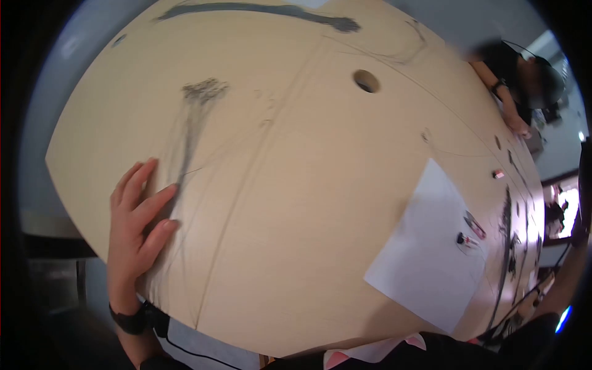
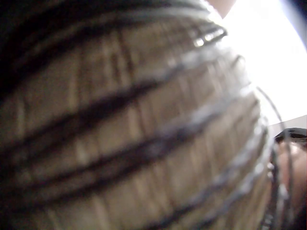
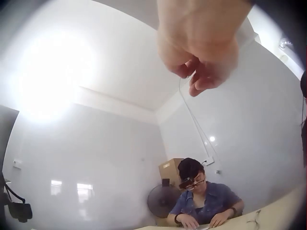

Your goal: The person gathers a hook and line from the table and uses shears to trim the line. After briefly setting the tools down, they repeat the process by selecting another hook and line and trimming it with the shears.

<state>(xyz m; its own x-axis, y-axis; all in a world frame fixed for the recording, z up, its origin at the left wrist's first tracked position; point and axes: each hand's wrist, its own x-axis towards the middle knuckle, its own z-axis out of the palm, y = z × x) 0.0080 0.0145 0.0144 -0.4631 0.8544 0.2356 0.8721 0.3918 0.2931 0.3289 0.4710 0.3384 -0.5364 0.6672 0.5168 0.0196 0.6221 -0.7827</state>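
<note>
My left hand [image 1: 139,216] lies at the left of the table, fingers extended and thumb apart. Its fingertips are right at a long bundle of fine dark hair-like strands [image 1: 190,132], bunched and curly at the far end. Blurred dark strands [image 2: 158,146] fill the left wrist view, close to the camera. Raised high in the right wrist view is my right hand [image 3: 199,62], fingers curled together. It pinches a thin strand [image 3: 191,111] that hangs down from the fingertips. In the head view only my right forearm [image 1: 570,271] shows, at the right edge.
A white paper sheet [image 1: 425,253] lies right of centre, with a pink cutter-like tool [image 1: 475,225] and a small bottle [image 1: 467,240] on it. Another dark bundle [image 1: 253,8] stretches along the far edge. The table has a round hole [image 1: 366,81]. Other people [image 3: 204,199] sit around it.
</note>
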